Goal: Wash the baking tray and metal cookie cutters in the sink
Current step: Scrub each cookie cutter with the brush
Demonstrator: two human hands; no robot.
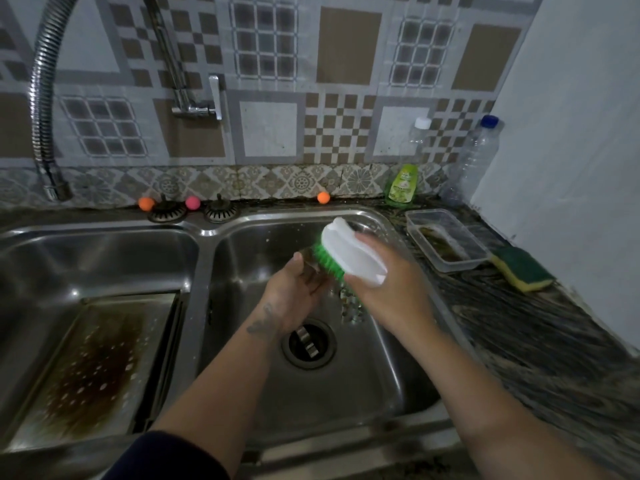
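Nearest, in the left basin, the tray (93, 372) lies tilted against the basin's right wall, probably parked there to wait its turn. It looks far from clean: a wide brown burnt stain runs down its middle, speckled with pale spots that may be droplets or suds.

Over the right basin (374, 386), above the drain (309, 345), both hands work together. The left hand (294, 292) is turned palm up with its fingers curled around a small metal piece, likely a cutter (307, 257); only a dull grey edge shows past the thumb, so its shape cannot be told. Cradling it this way seems meant to brace it against the scrubbing and let runoff fall into the basin. The right hand (388, 289) grips the white back of a brush (346, 258), green bristles pressed down onto the piece. Below the hands, more small pieces (351, 304) lie on the basin floor near the right wall, blurred; they may be further cutters awaiting washing. Something metallic also sits in the drain, unclear what.

On the counter's right edge sit a sponge (523, 273) and a clear tub (446, 239) holding murky liquid. At the back right corner stand a green soap bottle (401, 185) and two clear bottles. The faucet hose (43, 109) hangs over the left basin, no water visibly running.
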